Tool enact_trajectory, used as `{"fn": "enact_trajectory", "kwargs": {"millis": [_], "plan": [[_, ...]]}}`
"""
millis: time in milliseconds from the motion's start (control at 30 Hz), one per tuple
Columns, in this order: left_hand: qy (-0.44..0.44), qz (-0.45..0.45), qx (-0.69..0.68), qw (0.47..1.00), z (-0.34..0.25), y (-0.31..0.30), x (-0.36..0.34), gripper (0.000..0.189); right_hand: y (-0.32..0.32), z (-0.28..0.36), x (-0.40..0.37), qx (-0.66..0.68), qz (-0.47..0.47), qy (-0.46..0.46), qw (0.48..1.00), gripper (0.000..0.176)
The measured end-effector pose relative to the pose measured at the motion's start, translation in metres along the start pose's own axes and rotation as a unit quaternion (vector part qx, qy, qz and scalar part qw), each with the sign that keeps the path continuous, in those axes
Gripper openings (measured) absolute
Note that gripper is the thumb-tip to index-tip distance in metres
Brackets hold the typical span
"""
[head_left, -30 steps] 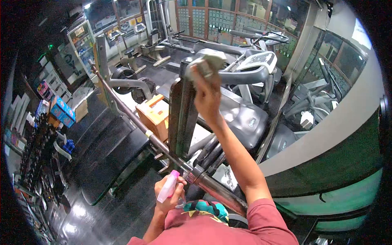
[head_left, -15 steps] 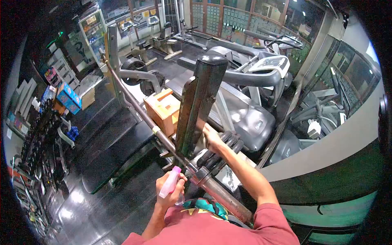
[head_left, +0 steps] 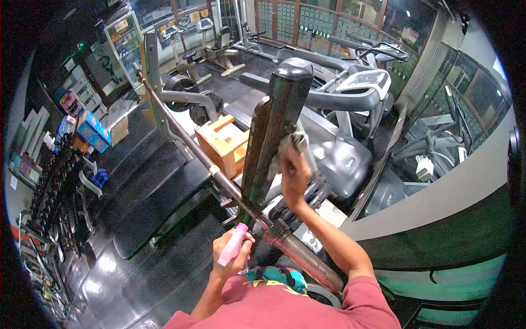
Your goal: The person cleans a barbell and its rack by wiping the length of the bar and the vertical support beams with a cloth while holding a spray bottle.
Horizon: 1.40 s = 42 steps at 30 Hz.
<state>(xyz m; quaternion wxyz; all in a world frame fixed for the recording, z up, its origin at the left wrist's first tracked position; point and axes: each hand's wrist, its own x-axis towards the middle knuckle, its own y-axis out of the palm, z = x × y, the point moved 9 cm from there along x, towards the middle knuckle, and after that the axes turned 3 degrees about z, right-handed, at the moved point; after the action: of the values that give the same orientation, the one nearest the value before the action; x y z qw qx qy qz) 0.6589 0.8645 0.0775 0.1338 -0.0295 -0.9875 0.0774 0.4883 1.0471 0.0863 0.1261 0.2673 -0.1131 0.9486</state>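
Low in front of my chest, my left hand (head_left: 223,257) is wrapped round a pink spray bottle (head_left: 234,244), its pink top tilted up and away. My right hand (head_left: 296,178) grips a crumpled pale cloth (head_left: 294,143) at the right side of a black rack upright (head_left: 280,118). Some fingers are hidden behind the cloth. A barbell (head_left: 226,182) runs diagonally past the near side of the upright, its thick sleeve (head_left: 307,260) ending close to my right elbow.
A padded bench (head_left: 164,205) lies under the barbell on the left. Behind the upright are a wooden box (head_left: 222,148) and a treadmill (head_left: 342,162). Dumbbells on a rack (head_left: 52,192) line the left side, and a mirror (head_left: 433,148) is at the right.
My right hand has moved up along the upright, and the cloth in it now shows. My left hand stays nearly in place with the spray bottle. The view has shifted slightly.
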Motion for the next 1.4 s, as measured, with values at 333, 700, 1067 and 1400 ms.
{"fn": "enact_trajectory", "kwargs": {"millis": [333,700,1067,1400], "plan": [[-0.006,-0.017,-0.011,1.0,-0.007,-0.001,-0.005,0.007,0.027,-0.055,-0.077,-0.233,0.319,-0.359,0.846,0.047],[0.013,-0.027,-0.048,0.998,-0.017,-0.019,-0.007,0.012,-0.037,-0.081,-0.006,0.215,0.072,0.255,0.94,0.033],[0.056,-0.023,0.027,0.998,-0.016,-0.039,-0.006,0.012,-0.028,0.189,0.055,-0.155,-0.036,-0.369,0.916,0.032],[0.01,0.021,0.044,0.999,-0.002,-0.035,-0.02,0.01,0.031,0.06,-0.042,-0.207,0.309,-0.36,0.855,0.045]]}}
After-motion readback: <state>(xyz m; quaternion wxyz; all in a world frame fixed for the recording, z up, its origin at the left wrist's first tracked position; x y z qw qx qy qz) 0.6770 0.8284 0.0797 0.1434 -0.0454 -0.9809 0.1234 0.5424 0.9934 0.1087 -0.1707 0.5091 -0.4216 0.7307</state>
